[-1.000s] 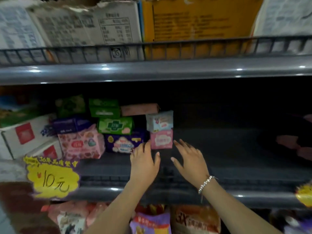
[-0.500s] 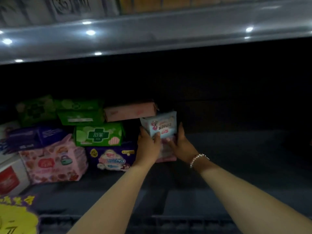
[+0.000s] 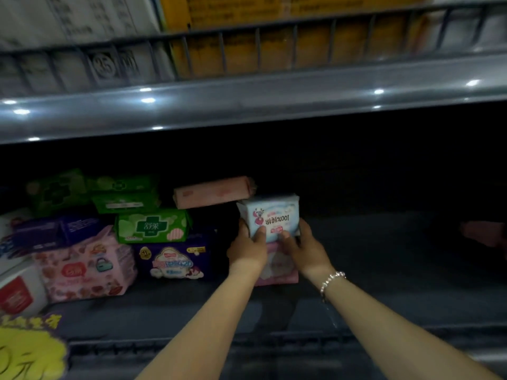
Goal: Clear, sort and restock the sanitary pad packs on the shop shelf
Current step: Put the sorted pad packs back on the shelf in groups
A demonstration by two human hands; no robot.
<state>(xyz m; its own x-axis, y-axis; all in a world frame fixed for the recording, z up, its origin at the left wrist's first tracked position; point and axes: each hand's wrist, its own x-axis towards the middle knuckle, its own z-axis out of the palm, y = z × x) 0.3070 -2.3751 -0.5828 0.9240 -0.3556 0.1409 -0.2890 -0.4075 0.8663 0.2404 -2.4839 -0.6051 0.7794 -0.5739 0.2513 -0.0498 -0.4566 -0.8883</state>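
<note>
A light blue pad pack (image 3: 271, 213) sits on top of a pink pack (image 3: 279, 266) in the middle of the dark shelf (image 3: 384, 270). My left hand (image 3: 248, 249) grips the blue pack's left side, thumb across its front. From the right, my right hand (image 3: 304, 246) holds the same pack, a bead bracelet on that wrist. To the left lie a purple pack (image 3: 175, 259), a green pack (image 3: 153, 226), a pink patterned pack (image 3: 85, 267) and a long pink pack (image 3: 212, 192) behind.
More green packs (image 3: 90, 193) and a dark purple pack (image 3: 55, 231) are piled at the far left, beside white boxes with red labels (image 3: 19, 292). A yellow price tag (image 3: 27, 352) hangs at the lower left. Cartons fill the upper wire-railed shelf (image 3: 247, 100).
Both hands reached from the shelf's front edge into the shelf and closed on the light blue pack. The pack now sits slightly raised and tilted off the pink one.
</note>
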